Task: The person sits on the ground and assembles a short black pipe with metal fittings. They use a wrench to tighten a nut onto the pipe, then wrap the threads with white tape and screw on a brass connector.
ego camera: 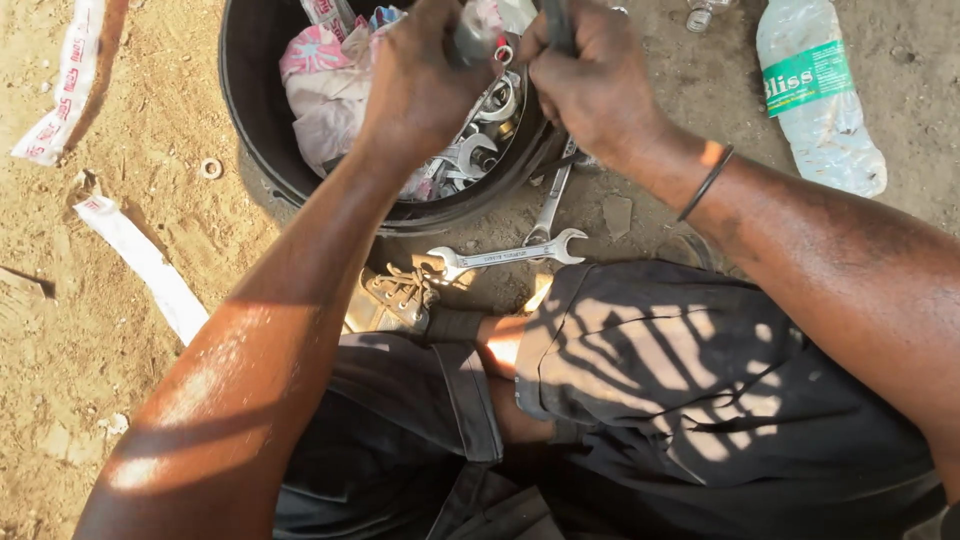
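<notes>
While both hands work at the far edge of the view, above a black tub, the left hand is clenched around a small grey metal piece that is mostly hidden in the fist, so its shape cannot be told. Just right of it, the right hand is closed around a dark handle whose long axis runs near to far and leaves the picture at the top; what it ends in cannot be seen.

The tub holds crumpled pink and white cloth on its left side and a heap of shiny wrenches and rings on its right. On the sandy ground near the tub lie two open-ended spanners: one lies left to right, its jaws pointing to either side, and the other points away towards the tub.

At the far right lies a crushed clear plastic bottle with a green label band around it, its long axis running near to far. Two white strips with red print lie at the left, one far, one nearer. A tan laced shoe shows beside dark trousers.
</notes>
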Available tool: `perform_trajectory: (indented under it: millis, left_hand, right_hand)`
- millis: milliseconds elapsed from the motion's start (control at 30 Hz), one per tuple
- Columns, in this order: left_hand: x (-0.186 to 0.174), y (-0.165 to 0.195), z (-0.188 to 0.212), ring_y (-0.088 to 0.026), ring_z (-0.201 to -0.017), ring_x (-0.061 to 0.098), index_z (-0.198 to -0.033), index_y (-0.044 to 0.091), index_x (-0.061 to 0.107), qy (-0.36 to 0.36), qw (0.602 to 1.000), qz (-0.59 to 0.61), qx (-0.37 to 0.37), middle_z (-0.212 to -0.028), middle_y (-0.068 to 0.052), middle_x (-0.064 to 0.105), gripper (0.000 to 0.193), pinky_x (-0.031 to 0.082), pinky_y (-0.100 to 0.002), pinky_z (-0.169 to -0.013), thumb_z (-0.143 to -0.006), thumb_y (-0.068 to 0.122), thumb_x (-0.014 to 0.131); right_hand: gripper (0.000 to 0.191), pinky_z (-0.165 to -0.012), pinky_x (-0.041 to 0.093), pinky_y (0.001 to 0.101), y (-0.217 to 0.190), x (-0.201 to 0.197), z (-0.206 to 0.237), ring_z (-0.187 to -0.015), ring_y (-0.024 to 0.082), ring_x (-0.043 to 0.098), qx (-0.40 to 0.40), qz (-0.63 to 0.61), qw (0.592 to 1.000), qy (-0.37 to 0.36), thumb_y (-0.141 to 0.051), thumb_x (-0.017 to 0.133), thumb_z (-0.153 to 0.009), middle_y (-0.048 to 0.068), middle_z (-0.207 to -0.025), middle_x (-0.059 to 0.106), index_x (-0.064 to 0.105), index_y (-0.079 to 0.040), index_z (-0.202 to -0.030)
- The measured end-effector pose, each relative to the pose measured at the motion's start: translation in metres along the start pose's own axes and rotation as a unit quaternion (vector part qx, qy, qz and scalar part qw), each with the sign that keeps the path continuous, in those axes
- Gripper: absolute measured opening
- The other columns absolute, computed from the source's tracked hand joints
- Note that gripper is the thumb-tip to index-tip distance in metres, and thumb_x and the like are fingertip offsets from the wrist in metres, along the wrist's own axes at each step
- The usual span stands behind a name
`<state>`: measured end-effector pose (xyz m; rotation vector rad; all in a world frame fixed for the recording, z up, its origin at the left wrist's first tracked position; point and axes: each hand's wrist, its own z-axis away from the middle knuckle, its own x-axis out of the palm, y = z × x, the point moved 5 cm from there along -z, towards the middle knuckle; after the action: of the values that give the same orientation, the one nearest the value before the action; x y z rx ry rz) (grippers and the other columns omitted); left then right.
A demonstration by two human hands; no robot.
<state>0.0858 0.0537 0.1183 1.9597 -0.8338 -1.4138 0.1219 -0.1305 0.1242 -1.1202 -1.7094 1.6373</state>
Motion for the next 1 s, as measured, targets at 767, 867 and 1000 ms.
perform_trajectory:
  millis: [767,867,1000]
  left_hand:
    - [0.012,-0.019,0.052,-0.011,-0.073,0.065,-0.122,0.002,0.065,-0.146,0.927,0.313,-0.15,-0.095,-0.004,0.07,0.038,0.057,-0.032,-0.064,-0.088,0.014,0.078]
    - [0.0,-0.022,0.05,-0.015,-0.085,0.069,-0.116,-0.001,0.061,-0.042,0.986,0.142,-0.075,-0.095,-0.007,0.073,0.042,0.058,-0.035,-0.076,-0.087,0.015,0.088]
    - [-0.001,-0.01,0.055,-0.027,-0.085,0.072,-0.109,0.001,0.056,0.006,0.999,0.013,-0.042,-0.093,-0.015,0.072,0.05,0.058,-0.043,-0.078,-0.083,0.019,0.094]
  right_hand:
    - [0.011,-0.05,0.051,0.025,0.014,0.004,0.007,-0.061,0.009,0.064,0.107,-0.112,0.986,-0.063,-0.011,0.067,-0.104,0.004,-0.083,0.065,0.061,-0.006,-0.096]
    - [0.016,-0.05,0.05,0.0244,0.007,0.005,0.006,-0.059,0.008,0.061,0.078,-0.062,0.992,-0.071,-0.014,0.071,-0.106,0.003,-0.079,0.063,0.061,-0.005,-0.097]
    - [0.021,-0.041,0.045,0.0232,0.011,0.017,0.012,-0.05,0.006,0.056,0.162,-0.006,0.985,-0.063,-0.021,0.076,-0.1,0.001,-0.07,0.06,0.066,-0.004,-0.092]
